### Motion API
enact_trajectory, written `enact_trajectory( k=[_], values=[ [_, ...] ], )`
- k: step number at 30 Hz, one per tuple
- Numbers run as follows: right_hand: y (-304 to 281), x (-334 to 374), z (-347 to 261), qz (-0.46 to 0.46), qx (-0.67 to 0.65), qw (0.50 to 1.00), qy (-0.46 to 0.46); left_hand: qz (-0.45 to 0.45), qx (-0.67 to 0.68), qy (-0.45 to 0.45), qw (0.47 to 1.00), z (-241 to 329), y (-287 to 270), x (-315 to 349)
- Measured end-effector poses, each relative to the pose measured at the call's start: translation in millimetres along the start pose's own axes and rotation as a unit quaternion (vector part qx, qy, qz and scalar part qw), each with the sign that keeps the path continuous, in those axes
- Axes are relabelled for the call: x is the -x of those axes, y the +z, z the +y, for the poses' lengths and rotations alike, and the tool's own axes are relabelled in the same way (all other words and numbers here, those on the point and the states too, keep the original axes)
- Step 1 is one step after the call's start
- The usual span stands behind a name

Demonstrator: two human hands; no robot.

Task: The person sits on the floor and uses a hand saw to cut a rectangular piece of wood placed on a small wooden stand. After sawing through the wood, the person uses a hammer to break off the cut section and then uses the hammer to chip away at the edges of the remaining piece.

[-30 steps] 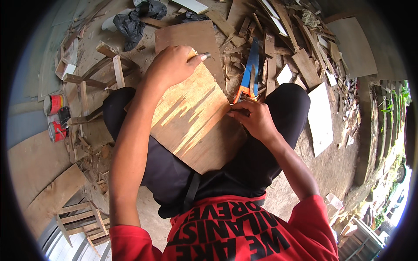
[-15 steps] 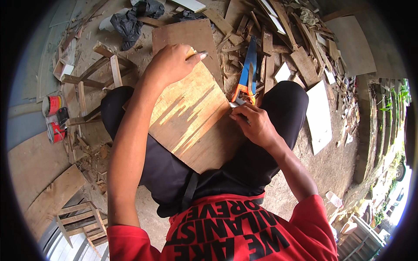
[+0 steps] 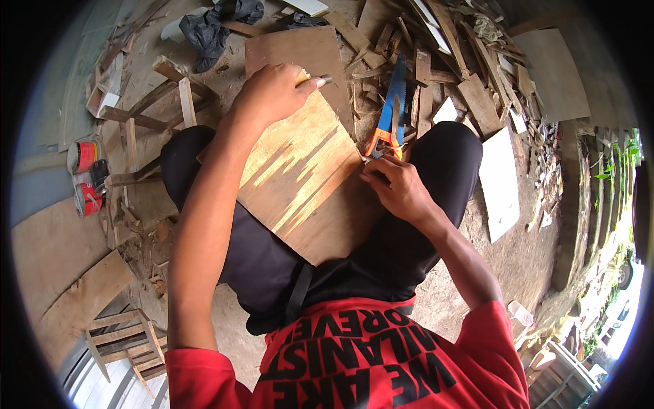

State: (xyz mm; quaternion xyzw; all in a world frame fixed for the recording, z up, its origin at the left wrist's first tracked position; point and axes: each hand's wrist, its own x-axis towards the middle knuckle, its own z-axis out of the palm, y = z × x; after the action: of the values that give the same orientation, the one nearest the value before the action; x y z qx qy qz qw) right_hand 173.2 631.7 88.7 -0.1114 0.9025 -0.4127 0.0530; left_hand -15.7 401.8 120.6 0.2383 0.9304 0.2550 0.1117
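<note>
A plywood board (image 3: pixel 313 198), its surface layer torn in pale streaks, lies slanted across my thighs. My left hand (image 3: pixel 276 95) is closed over its far corner, fingers curled around the edge. A short dark stub (image 3: pixel 326 80) sticks out by that thumb; its kind is unclear. At the board's right edge, my right hand (image 3: pixel 398 184) is closed in a pinch on something small and greyish, mostly hidden by the fingers. Just beyond it, a handsaw (image 3: pixel 394 95) with a blue blade and orange handle lies on the ground.
Another brown board (image 3: pixel 296 54) lies beyond the plywood. Scrap wood (image 3: pixel 470 75) is heaped at the far right, near a white panel (image 3: pixel 499 184). To the left stand a wooden frame (image 3: pixel 146 112) and red cans (image 3: pixel 85 177). Black plastic (image 3: pixel 203 41) lies at the back.
The whole view has shifted slightly. My right hand has moved a little along the board's edge, and the greyish thing there shows less. My left hand keeps its grip on the far corner.
</note>
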Motion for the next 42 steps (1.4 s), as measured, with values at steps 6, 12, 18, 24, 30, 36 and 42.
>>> enact_trajectory(
  k=[6, 12, 18, 24, 30, 36, 42],
  values=[
    [-71.9, 44.6, -39.8, 0.001, 0.018, 0.997, 0.081, -0.010, -0.052, -0.020, 0.998, -16.0, 9.3, -5.5],
    [-127.2, 33.0, -34.0, 0.256, 0.174, 0.944, 0.111, -0.005, -0.046, -0.016, 0.999, -2.2, 0.6, -2.9],
    [-24.6, 10.6, -5.3, 0.018, 0.045, 0.998, 0.029, 0.026, -0.038, 0.020, 0.999, -10.7, 3.6, -0.6],
    [12.0, 16.4, 2.3, 0.051, -0.024, 0.993, 0.103, 0.014, -0.016, -0.016, 1.000, -0.5, -6.9, 7.0],
    [-2.2, 16.3, 5.2, 0.024, -0.033, 0.993, 0.113, 0.011, 0.005, 0.005, 1.000, 8.1, -9.3, 7.8],
    [7.8, 29.4, 0.3, 0.069, 0.014, 0.997, 0.041, 0.012, -0.025, 0.023, 0.999, 10.4, -3.8, 4.0],
    [13.4, 44.7, -9.8, 0.042, 0.014, 0.999, 0.010, 0.017, 0.000, 0.025, 1.000, 12.9, -2.3, 4.6]
  ],
)
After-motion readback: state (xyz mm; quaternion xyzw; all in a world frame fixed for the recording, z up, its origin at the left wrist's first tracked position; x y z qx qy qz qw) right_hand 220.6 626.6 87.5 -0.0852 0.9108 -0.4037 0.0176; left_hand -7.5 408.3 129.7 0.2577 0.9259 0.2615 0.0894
